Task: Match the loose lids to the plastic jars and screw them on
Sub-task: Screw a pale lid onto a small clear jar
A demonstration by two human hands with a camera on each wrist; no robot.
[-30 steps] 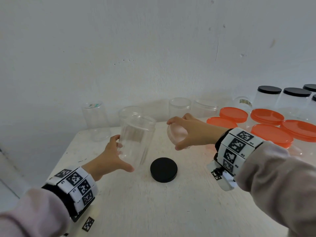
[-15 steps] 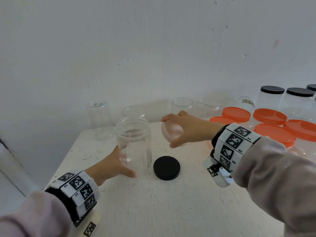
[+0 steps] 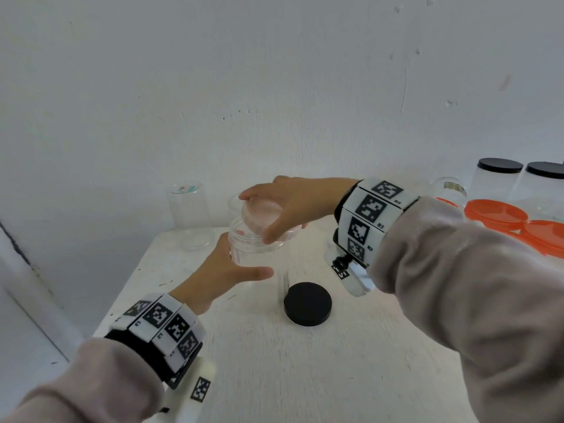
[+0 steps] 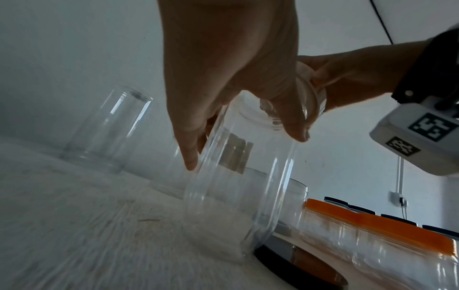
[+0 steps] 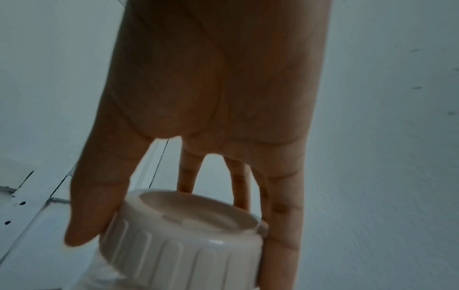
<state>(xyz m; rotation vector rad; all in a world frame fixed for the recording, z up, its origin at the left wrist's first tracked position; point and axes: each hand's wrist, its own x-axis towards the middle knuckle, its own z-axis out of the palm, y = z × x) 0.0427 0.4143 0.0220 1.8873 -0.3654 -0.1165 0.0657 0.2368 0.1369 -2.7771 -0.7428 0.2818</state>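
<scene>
Lid at jar mouth, not yet seated.
Your right hand grips the white lid tilted over the jar, which your left hand wraps on the table; a tilted start risks cross-threading.

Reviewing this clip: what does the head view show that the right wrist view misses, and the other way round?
Head only: the left hand gripping the clear plastic jar, the loose black round lid on the white table, and orange-lidded jars at right. Right wrist only: the ribbed side of the translucent white screw lid and its recessed top. Both: the right hand holding that lid by its rim.
</scene>
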